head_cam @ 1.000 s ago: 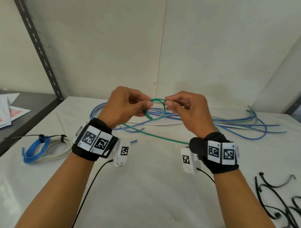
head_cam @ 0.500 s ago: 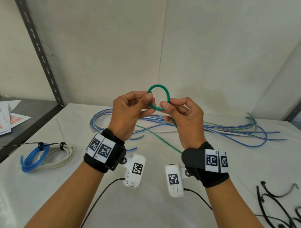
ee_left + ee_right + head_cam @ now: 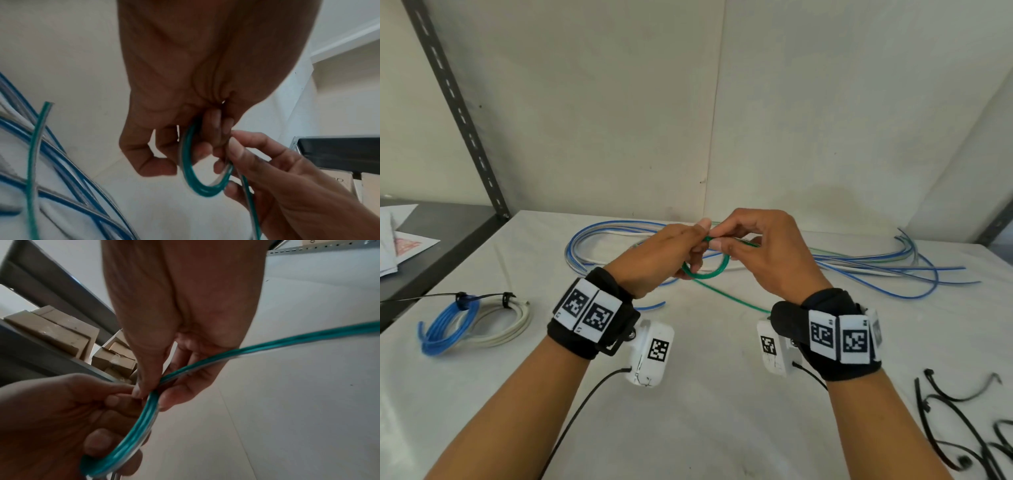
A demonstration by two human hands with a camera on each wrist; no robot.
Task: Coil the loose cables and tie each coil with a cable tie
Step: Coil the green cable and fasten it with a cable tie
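Note:
A small coil of green cable (image 3: 707, 272) hangs between both hands above the white table (image 3: 705, 394). My left hand (image 3: 697, 250) grips the coil at its top, fingers curled through the loop (image 3: 197, 183). My right hand (image 3: 717, 240) pinches the same cable (image 3: 152, 395) right beside the left, and the loose tail (image 3: 732, 299) runs off under my right wrist toward the pile. Loose blue and white cables (image 3: 876, 270) lie spread along the back of the table. Black cable ties (image 3: 969, 431) lie at the front right.
Two tied coils, one blue (image 3: 446, 329) and one white (image 3: 506, 325), rest at the left of the table. A dark shelf (image 3: 431, 246) with papers and a slotted metal upright (image 3: 458, 102) stand on the left. Walls close the back.
The hands have dropped from chest height toward the table. The green loop, which stood up above the fingers, now hangs below them.

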